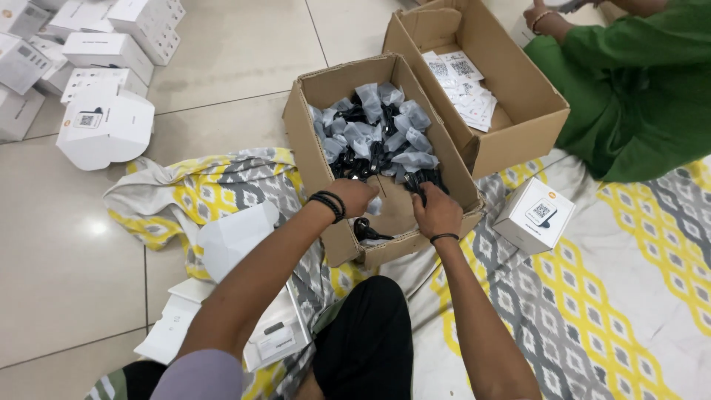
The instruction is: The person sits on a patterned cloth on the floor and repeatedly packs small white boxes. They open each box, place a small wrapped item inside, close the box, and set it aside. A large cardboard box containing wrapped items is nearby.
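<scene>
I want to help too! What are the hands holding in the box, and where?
Both hands are inside the cardboard box. The right hand touches a black cable; its exact hold cannot be told. The left hand hides whatever it holds.

Nearest the cardboard box (385,159), the left hand (354,195) wears stacked black bead bracelets at the wrist; the right hand (437,211) wears one thin black band. Farther from the box: bare forearms, a lilac short sleeve, black trousers.

White boxes stacked on the tiled floor (222,52) at upper left (104,48), second cardboard box holding printed leaflets (511,96), small white box on the patterned yellow-grey sheet (533,215), person in green seated nearby (637,96), open white carton (104,130)
</scene>
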